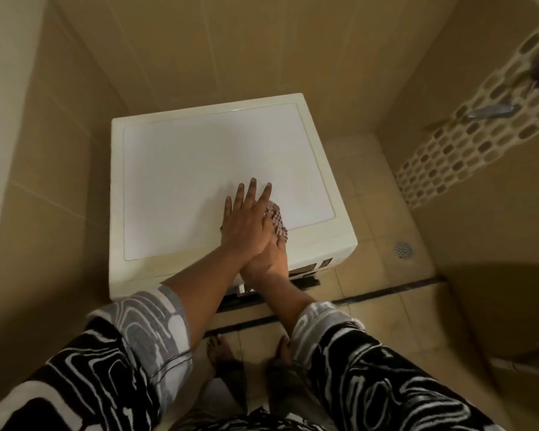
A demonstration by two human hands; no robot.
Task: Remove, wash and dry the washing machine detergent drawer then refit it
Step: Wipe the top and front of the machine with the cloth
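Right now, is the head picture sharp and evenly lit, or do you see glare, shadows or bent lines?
Head view: dim, warm yellowish light; the washing machine top is brightest, pale but without hard glare; a soft shadow lies just left of the left hand; the wide-angle lens bends the tile lines of the wall; the corners darken; the metal fitting at upper right is blurred.

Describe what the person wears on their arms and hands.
The left sleeve and right sleeve are black with white swirls, with paler grey-and-white cuffs ending mid-forearm. The left hand and right hand are bare: no gloves, rings or watch visible.
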